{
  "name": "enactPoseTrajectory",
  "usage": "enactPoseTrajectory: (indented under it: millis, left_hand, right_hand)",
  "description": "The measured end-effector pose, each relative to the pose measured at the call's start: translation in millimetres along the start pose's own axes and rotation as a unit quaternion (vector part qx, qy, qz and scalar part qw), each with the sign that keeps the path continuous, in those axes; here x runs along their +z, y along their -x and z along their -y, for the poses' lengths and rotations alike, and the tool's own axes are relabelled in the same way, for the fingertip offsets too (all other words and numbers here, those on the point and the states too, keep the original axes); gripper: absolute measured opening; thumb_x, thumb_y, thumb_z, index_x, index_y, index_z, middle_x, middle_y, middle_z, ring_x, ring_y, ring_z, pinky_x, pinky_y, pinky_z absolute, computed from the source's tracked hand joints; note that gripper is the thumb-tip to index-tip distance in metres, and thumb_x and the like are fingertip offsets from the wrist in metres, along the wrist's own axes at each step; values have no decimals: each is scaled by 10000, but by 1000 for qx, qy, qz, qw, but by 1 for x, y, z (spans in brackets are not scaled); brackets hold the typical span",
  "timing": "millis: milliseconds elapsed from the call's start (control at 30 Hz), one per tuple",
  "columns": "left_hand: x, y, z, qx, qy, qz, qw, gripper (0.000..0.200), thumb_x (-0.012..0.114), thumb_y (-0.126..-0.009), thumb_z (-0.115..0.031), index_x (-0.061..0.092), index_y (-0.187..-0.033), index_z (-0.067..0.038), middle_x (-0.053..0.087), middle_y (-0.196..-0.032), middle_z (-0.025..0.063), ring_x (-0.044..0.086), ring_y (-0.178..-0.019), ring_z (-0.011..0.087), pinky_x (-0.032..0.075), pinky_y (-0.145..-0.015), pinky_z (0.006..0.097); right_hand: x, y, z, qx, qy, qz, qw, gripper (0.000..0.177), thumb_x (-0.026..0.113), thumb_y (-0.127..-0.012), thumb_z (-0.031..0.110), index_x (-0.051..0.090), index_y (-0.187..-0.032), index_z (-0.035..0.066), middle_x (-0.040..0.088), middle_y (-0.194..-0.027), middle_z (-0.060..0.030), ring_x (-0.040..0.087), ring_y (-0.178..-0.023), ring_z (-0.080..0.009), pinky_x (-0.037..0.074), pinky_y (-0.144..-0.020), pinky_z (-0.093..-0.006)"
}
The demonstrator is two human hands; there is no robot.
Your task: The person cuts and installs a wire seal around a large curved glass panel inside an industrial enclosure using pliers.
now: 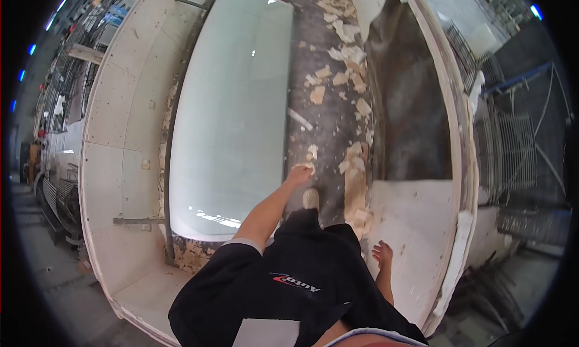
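My left hand (300, 174) is stretched forward over the dark floor, just right of a large curved glass panel (235, 105) that looks like a windshield. Its fingers are curled closed; whether anything is in them is hidden. A pale scrap shows right by the fingertips. Low on the right, my right hand (383, 253) hangs beside my body near a white board wall (413, 220). Its fingers are loosely bent and apart, holding nothing. The glass lies lengthwise on my left, with bright light reflections near its lower end.
Broken tan foam pieces (356, 57) litter the dark floor (307, 93) along the right side. Pale board walls (111, 184) enclose this space, with a bar (139, 221) jutting out at lower left. My shoe (310, 198) is on the floor. Wire racks (515, 151) stand outside.
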State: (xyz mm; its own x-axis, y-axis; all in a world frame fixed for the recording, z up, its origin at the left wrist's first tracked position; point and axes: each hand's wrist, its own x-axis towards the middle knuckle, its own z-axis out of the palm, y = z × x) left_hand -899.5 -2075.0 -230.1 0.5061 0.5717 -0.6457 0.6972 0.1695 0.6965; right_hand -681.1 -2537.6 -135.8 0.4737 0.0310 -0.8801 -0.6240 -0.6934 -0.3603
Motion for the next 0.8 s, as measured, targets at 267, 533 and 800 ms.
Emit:
enactPoseTrajectory:
  millis: [267,533,800]
  left_hand:
    - [-102,-112,-158,86,185,-84,975,383,514,-910,-390,644,-949,-31,671,-801,55,634,-711,155,492,-661,311]
    - [-99,-139,76,-61,-350,-34,934,320,473,-827,-310,700,-803,-87,671,-786,173,672,-794,258,505,-747,419]
    - [-195,-199,-103,-326,382,-215,838,311,507,-899,-354,569,-1059,-94,664,-977,73,617,-730,169,469,-589,313]
  right_hand:
    - [23,-58,203,-32,56,-2,998,416,578,-881,371,538,-1149,56,651,-909,-110,617,-691,-196,488,-570,-313]
    - [89,-227,335,87,76,136,984,413,579,-869,357,554,-1131,40,627,-969,-155,606,-750,-273,500,-616,-420]
    - [342,-364,811,-358,401,88,839,388,503,-850,366,583,-618,65,564,-570,-75,568,-527,-195,425,-466,-353]
